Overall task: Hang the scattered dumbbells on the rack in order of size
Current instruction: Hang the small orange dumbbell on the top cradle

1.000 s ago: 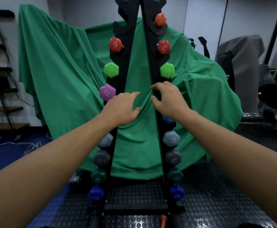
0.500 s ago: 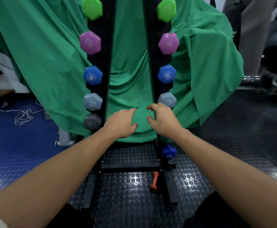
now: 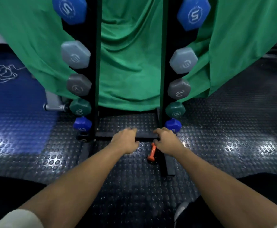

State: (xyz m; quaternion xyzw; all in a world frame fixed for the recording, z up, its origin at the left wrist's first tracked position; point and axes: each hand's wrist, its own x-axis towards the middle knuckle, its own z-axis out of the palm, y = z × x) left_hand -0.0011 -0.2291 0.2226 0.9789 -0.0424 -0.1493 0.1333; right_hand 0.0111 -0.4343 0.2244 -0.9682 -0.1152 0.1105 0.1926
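Here the tall black steel rack is standing against a draped green cloth on the studded black rubber floor, its visible pegs carrying hexagonal dumbbells in pairs: bright blue, pale grey, dark grey, teal and small royal blue, shrinking toward the floor. One small orange dumbbell is lying loose on the floor beside the rack's right foot, just under the right hand. Both hands are reaching low near the base crossbar; the left hand is hovering with fingers loosely curled, holding nothing, and the right hand's fingers are bending toward the orange handle without closing on it. Probably best is pinching the narrow handle mid-length, lifting clear of the foot, then carrying it to wherever the smallest belongs.
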